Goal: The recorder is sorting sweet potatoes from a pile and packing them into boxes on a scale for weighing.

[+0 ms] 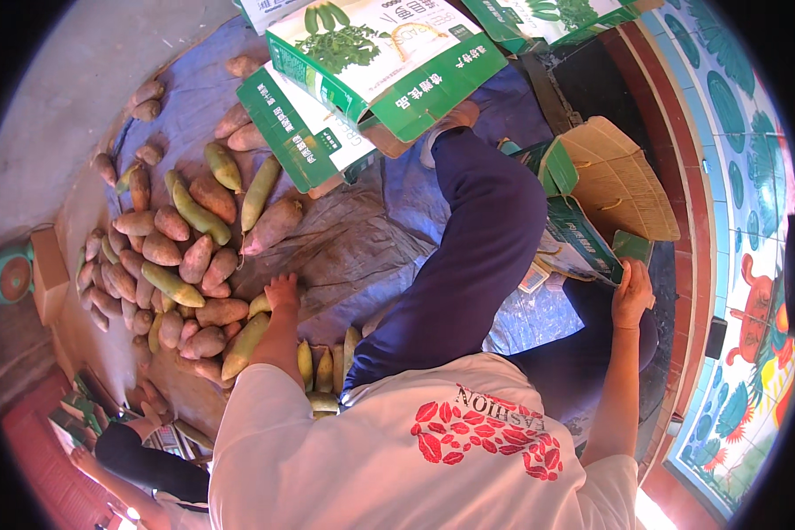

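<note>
My left hand (281, 290) lies with its fingers apart on the brown patch of the tarp, beside the heap, and holds nothing. Close to it are a long green radish (246, 346) and a reddish sweet potato (274, 226). On the other side of my legs, my right hand (632, 296) grips the edge of a green and white carton (579, 231). That carton stands with its brown flaps open; what is inside mostly cannot be seen.
A heap of sweet potatoes (161, 249) and green radishes spreads over the blue tarp (415, 196) at left. Printed cartons (380, 62) are stacked ahead. Another person (146, 459) sits at lower left. A painted tile wall (742, 265) bounds the right.
</note>
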### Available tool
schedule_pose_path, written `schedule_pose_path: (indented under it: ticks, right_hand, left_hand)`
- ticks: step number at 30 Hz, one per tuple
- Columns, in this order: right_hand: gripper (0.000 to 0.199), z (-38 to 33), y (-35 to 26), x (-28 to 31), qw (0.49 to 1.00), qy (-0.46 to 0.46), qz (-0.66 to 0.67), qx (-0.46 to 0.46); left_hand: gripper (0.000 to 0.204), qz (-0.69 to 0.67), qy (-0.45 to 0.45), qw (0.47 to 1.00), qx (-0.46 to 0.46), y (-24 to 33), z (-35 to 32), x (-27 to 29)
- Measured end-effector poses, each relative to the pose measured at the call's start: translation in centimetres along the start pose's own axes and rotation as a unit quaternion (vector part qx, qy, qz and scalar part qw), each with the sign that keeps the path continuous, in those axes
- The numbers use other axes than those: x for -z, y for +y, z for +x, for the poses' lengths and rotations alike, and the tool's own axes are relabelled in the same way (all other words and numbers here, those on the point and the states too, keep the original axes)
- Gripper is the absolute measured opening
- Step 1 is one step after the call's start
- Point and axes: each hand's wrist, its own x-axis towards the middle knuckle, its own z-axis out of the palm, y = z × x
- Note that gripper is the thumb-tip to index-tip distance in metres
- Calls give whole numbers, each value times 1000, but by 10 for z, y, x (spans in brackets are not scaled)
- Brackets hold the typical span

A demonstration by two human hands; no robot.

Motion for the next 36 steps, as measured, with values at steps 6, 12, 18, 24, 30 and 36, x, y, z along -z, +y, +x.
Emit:
schedule_pose_path:
  ticks: [6, 12, 18, 24, 30, 36]
  right_hand:
    - [19, 0, -4, -2, 1000, 7, 11, 2]
    - [11, 2, -6, -3, 999, 35, 33, 6]
    - [10, 11, -15, 7, 998, 45, 46, -3]
    - [13, 20, -14, 24, 992, 47, 113, -36]
    - [15, 32, 10, 33, 980, 85, 155, -91]
    - [12, 15, 29, 22, 976, 129, 141, -106]
  left_hand:
    - [45, 5, 22, 1000, -7, -1, -20, 15]
    - [55, -165, 115, 979, -43, 4, -15, 47]
    - [57, -281, 203, 934, -82, 28, -14, 98]
    - [52, -286, 317, 891, -153, 63, -51, 214]
    - [40, -420, 435, 745, -280, 95, -108, 315]
    - [33, -571, 436, 592, -366, 126, -148, 400]
